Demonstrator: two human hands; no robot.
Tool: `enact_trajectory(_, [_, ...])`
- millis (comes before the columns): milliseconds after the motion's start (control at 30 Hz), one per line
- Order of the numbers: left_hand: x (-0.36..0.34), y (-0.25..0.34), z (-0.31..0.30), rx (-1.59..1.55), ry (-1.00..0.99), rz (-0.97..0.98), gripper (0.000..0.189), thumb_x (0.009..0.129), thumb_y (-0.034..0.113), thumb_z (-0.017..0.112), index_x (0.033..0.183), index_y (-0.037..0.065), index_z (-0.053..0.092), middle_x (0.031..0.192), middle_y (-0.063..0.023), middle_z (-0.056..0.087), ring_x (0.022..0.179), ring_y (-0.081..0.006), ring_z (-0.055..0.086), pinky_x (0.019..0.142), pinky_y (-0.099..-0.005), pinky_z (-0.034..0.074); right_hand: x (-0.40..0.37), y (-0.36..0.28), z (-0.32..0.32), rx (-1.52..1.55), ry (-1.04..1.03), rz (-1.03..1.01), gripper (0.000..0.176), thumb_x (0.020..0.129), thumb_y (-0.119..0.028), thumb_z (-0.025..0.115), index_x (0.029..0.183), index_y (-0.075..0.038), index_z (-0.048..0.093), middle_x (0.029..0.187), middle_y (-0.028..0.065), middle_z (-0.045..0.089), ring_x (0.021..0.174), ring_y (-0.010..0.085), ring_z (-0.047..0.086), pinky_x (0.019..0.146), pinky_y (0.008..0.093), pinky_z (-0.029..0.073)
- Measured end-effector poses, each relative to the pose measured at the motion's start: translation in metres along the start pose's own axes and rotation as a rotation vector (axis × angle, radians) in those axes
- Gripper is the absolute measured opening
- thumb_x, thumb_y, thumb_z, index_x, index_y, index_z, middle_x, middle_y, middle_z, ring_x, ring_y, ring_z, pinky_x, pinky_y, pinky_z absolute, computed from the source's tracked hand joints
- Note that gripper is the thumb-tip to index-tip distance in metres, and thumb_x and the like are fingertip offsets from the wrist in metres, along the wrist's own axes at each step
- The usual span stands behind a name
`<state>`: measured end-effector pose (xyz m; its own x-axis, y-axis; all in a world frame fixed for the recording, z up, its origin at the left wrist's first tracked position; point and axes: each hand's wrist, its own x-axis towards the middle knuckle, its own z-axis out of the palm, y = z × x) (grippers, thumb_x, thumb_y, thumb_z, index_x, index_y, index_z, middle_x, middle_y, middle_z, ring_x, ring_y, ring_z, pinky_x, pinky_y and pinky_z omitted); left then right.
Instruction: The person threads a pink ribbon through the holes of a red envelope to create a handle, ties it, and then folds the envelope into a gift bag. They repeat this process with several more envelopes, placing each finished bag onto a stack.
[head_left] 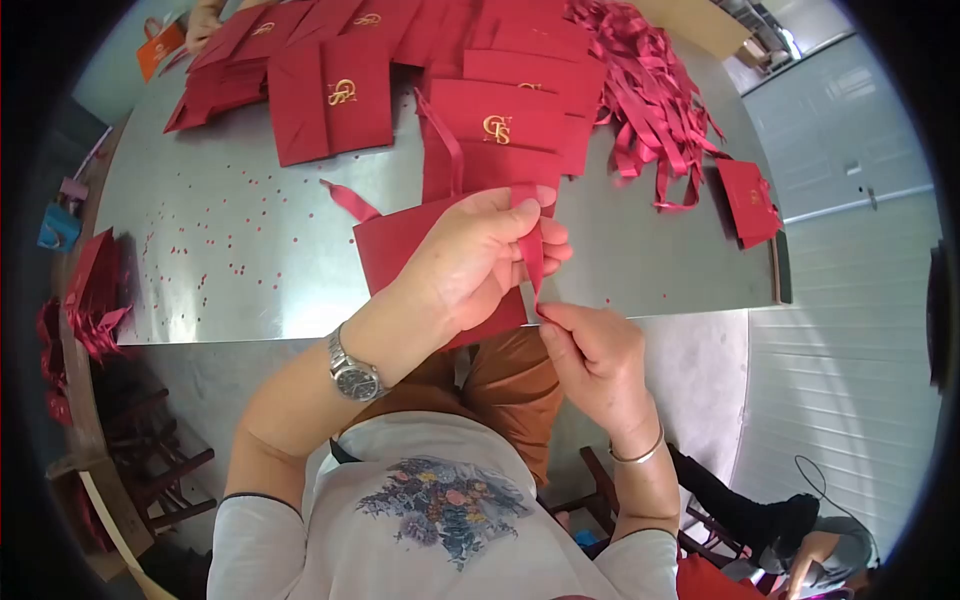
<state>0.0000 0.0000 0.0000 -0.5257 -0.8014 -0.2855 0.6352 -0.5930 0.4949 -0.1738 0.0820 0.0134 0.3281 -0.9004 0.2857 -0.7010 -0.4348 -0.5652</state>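
Note:
A red satin ribbon [533,262] runs between my two hands at the front of the table. My left hand [475,255], with a watch on its wrist, is closed with the ribbon between thumb and fingers. Just below and to the right, my right hand [600,355] pinches the ribbon's lower end. Beneath my left hand lies a red paper bag [385,250] at the table's front edge, partly hidden by that hand and forearm. Another ribbon end [350,202] sticks out past the bag's upper left corner.
Red paper bags with gold lettering [495,110] lie overlapping across the back of the metal table [200,310]. A heap of loose ribbons [650,100] lies at the back right, near a single bag [748,205]. Small red dots are scattered at left. Another person's hand [203,25] shows at the far left.

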Motion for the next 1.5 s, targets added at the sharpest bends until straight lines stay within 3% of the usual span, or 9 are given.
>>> enact_trajectory(200, [-0.017, -0.012, -0.001, 0.289, -0.001, 0.117, 0.022, 0.099, 0.013, 0.052, 0.116, 0.002, 0.06, 0.092, -0.0083, 0.065, 0.085, -0.0204, 0.065, 0.08, -0.0339, 0.054, 0.013, 0.024, -0.006, 0.14, 0.224, 0.012, 0.028, 0.09, -0.023, 0.066, 0.105, 0.001, 0.064, 0.082, 0.0111, 0.066, 0.079, 0.0247, 0.064, 0.073, 0.0362, 0.05])
enact_trajectory(367, [-0.031, -0.04, 0.008, 0.548, -0.06, 0.128, 0.02, 0.099, 0.01, 0.05, 0.112, 0.0, 0.06, 0.09, -0.0072, 0.065, 0.079, -0.0148, 0.064, 0.075, -0.0288, 0.054, 0.052, 0.009, -0.008, 0.873, -0.143, 0.53, 0.038, 0.097, -0.028, 0.059, 0.118, 0.004, 0.061, 0.106, 0.0114, 0.067, 0.097, 0.0165, 0.062, 0.083, 0.0291, 0.049])
enact_trajectory(500, [-0.039, -0.055, 0.007, 0.587, -0.053, 0.059, 0.017, 0.099, 0.008, 0.049, 0.1, -0.003, 0.061, 0.087, -0.0068, 0.065, 0.077, -0.0139, 0.063, 0.073, -0.0272, 0.052, 0.054, -0.004, 0.01, 0.999, -0.066, 0.532, 0.024, 0.094, -0.014, 0.06, 0.111, 0.003, 0.062, 0.088, 0.0049, 0.064, 0.067, 0.0069, 0.058, 0.057, 0.0196, 0.048])
enact_trajectory(633, [-0.05, -0.047, 0.008, 0.592, -0.039, 0.026, 0.018, 0.099, 0.01, 0.048, 0.098, -0.004, 0.061, 0.085, -0.0061, 0.065, 0.077, -0.014, 0.063, 0.072, -0.0272, 0.052, 0.049, -0.003, 0.013, 1.063, -0.065, 0.474, 0.022, 0.093, -0.009, 0.061, 0.112, 0.003, 0.062, 0.092, 0.0056, 0.065, 0.077, 0.0071, 0.058, 0.065, 0.019, 0.048])
enact_trajectory(733, [-0.064, -0.035, 0.007, 1.234, -0.043, 0.13, 0.02, 0.092, 0.015, 0.06, 0.104, -0.001, 0.06, 0.087, -0.012, 0.065, 0.081, -0.019, 0.064, 0.073, -0.0338, 0.051, 0.051, -0.002, 0.013, 0.987, 0.126, 0.418, 0.019, 0.094, -0.005, 0.06, 0.111, 0.001, 0.064, 0.094, 0.0016, 0.065, 0.08, 0.0056, 0.056, 0.071, 0.02, 0.047])
enact_trajectory(800, [-0.072, -0.032, -0.011, 1.471, -0.014, 0.786, 0.026, 0.085, 0.013, 0.066, 0.108, 0.001, 0.06, 0.094, -0.0151, 0.064, 0.084, -0.0289, 0.063, 0.077, -0.0402, 0.051, 0.051, 0.01, 0.013, 1.062, 0.2, 0.419, 0.019, 0.094, -0.008, 0.06, 0.111, -0.002, 0.065, 0.094, 0.0012, 0.064, 0.081, 0.0074, 0.057, 0.071, 0.0212, 0.047])
enact_trajectory(867, [-0.067, -0.001, -0.022, 1.809, 0.076, 0.954, 0.032, 0.079, 0.009, 0.068, 0.109, 0.0, 0.061, 0.104, -0.0175, 0.063, 0.098, -0.0385, 0.058, 0.085, -0.0442, 0.048, 0.053, 0.018, 0.017, 1.053, 0.244, 0.436, 0.016, 0.095, -0.011, 0.059, 0.109, -0.004, 0.062, 0.094, 0.0026, 0.064, 0.08, 0.0101, 0.059, 0.065, 0.0223, 0.047])
enact_trajectory(1167, [-0.014, 0.037, -0.057, 2.11, 0.304, 0.644, 0.033, 0.072, 0.012, 0.075, 0.101, -0.001, 0.065, 0.093, -0.016, 0.064, 0.089, -0.0352, 0.059, 0.08, -0.0435, 0.048, 0.058, -0.008, 0.082, 0.699, 0.118, 0.529, 0.014, 0.095, -0.006, 0.054, 0.107, 0.0, 0.059, 0.09, 0.0059, 0.065, 0.074, 0.0109, 0.062, 0.061, 0.0234, 0.05])
enact_trajectory(1500, [-0.01, 0.052, -0.056, 1.587, 0.162, 0.322, 0.02, 0.075, 0.008, 0.07, 0.092, -0.003, 0.068, 0.086, -0.0203, 0.067, 0.082, -0.0355, 0.064, 0.073, -0.0411, 0.05, 0.066, 0.003, 0.091, 0.299, 0.197, 0.285, 0.009, 0.086, -0.005, 0.065, 0.094, -0.001, 0.065, 0.08, 0.0123, 0.067, 0.07, 0.0206, 0.067, 0.065, 0.0312, 0.052])
